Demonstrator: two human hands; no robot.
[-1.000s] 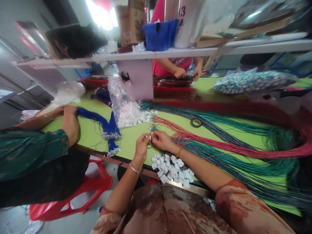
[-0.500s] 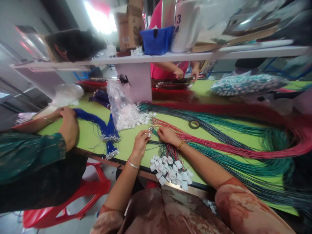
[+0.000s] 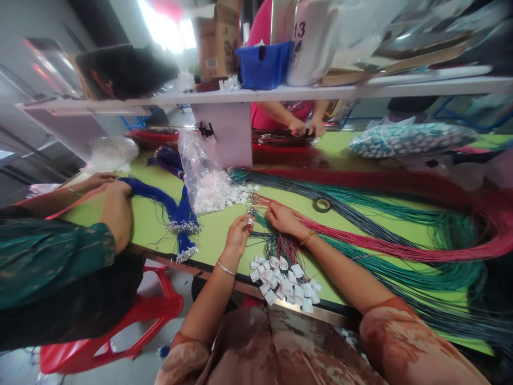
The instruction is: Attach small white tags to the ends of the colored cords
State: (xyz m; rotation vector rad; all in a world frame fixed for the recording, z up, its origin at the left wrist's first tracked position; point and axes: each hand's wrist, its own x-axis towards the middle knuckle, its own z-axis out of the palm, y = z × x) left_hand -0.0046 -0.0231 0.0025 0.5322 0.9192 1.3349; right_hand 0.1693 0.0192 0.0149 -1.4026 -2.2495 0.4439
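Note:
My left hand (image 3: pixel 239 233) pinches a small white connector housing (image 3: pixel 250 221) between thumb and fingertips, just above the table. Close on its right, my right hand (image 3: pixel 281 219) is closed, its fingers curled down at the metal-tipped ends of the green wires (image 3: pixel 261 220). What lies between those fingers is hidden. Red wires (image 3: pixel 340 233) run from beside this hand toward the right. Below both hands, a cluster of white connectors (image 3: pixel 282 280) on red and dark wires lies at the table's front edge.
A clear plastic bag (image 3: pixel 192 160) spills loose white housings (image 3: pixel 216 192) behind my hands. A tape roll (image 3: pixel 321 205) lies among the wires. Co-workers' hands handle blue wires (image 3: pixel 154 195) at left and dark wires across the table. A shelf (image 3: pixel 180 97) spans the back, carrying a blue bin (image 3: pixel 264 67).
My right hand has shifted slightly away from my left, which keeps the white housing. The left co-worker's hands have changed position. The whole view has moved a little.

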